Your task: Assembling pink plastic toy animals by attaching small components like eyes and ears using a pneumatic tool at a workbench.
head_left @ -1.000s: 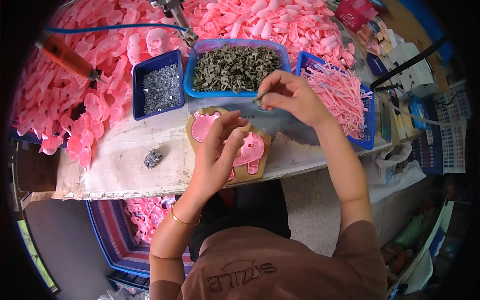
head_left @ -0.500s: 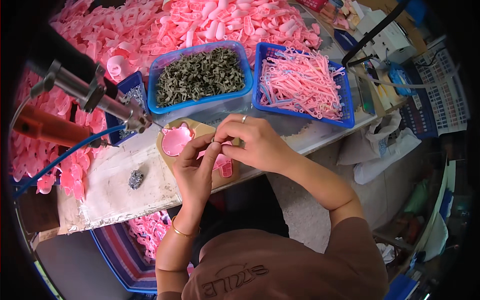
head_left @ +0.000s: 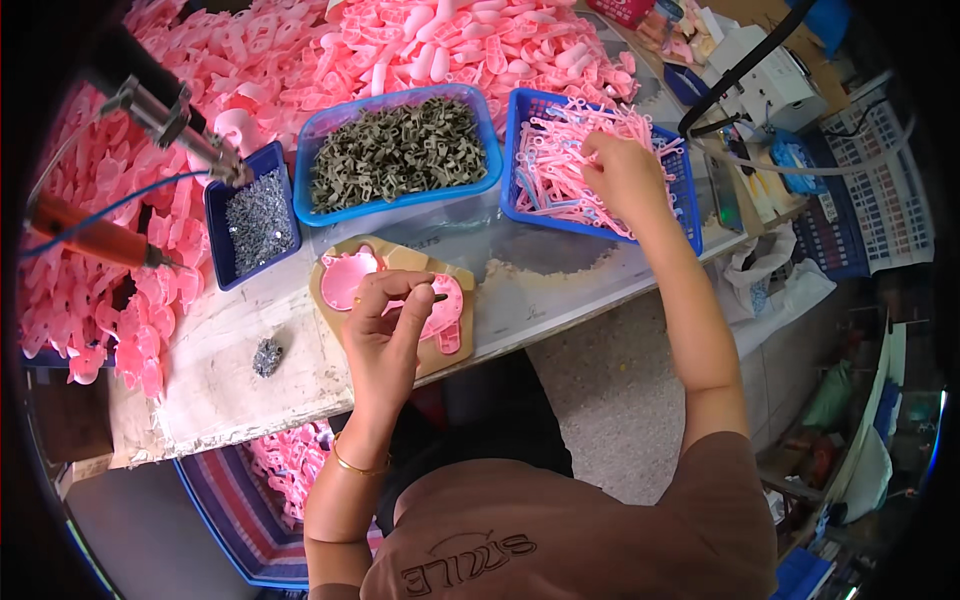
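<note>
My left hand (head_left: pixel 385 325) pinches a small dark grey-green clip (head_left: pixel 439 297) between thumb and forefinger. It is above a tan jig (head_left: pixel 333 318) near the table's front edge. Two pink plastic shell halves lie in the jig: a rounded one (head_left: pixel 346 282) at the left and one with a handle-like tab (head_left: pixel 449 338) at the right, partly covered by my left hand. My right hand (head_left: pixel 628 178) reaches into a blue basket (head_left: pixel 694 205) of thin pink and bluish looped strips (head_left: pixel 545 165). Its fingers are bent down among the strips; whether they grip one is hidden.
A blue tub (head_left: pixel 402 196) of grey-green clips stands behind the jig. Left of it is a dark blue tray (head_left: pixel 215 250) of small screws, with a screwdriver (head_left: pixel 225 165) hanging above. Pink parts (head_left: pixel 250 50) are heaped behind. A screw clump (head_left: pixel 267 357) lies on the table.
My right hand has left my left hand and moved right and away into the strip basket. My left hand stays over the jig with the clip. The hanging screwdriver has swung up and left.
</note>
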The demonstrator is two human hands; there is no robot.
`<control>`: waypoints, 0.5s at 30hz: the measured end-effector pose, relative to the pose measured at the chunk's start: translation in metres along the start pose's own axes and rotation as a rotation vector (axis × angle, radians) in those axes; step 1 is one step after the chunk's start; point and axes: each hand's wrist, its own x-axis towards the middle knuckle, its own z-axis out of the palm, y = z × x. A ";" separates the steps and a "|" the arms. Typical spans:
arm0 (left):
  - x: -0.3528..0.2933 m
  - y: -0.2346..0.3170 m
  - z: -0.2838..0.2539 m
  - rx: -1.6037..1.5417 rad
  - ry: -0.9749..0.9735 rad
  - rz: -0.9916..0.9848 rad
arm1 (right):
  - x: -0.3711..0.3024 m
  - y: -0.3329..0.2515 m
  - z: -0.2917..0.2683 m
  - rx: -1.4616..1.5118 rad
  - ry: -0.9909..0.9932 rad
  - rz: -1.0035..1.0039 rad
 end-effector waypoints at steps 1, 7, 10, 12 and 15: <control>-0.001 0.000 -0.001 0.000 0.002 0.000 | 0.001 0.004 0.000 0.067 0.009 -0.001; -0.003 0.007 -0.003 -0.151 0.014 -0.120 | 0.010 0.025 -0.018 0.669 -0.188 0.080; -0.001 0.008 0.001 -0.182 0.031 -0.144 | 0.008 0.004 -0.029 1.030 -0.452 0.169; 0.000 0.005 0.001 -0.214 -0.018 -0.170 | -0.002 -0.030 -0.029 1.184 -0.480 0.137; 0.004 0.006 0.004 -0.172 -0.032 -0.201 | -0.022 -0.071 -0.022 1.355 -0.515 0.043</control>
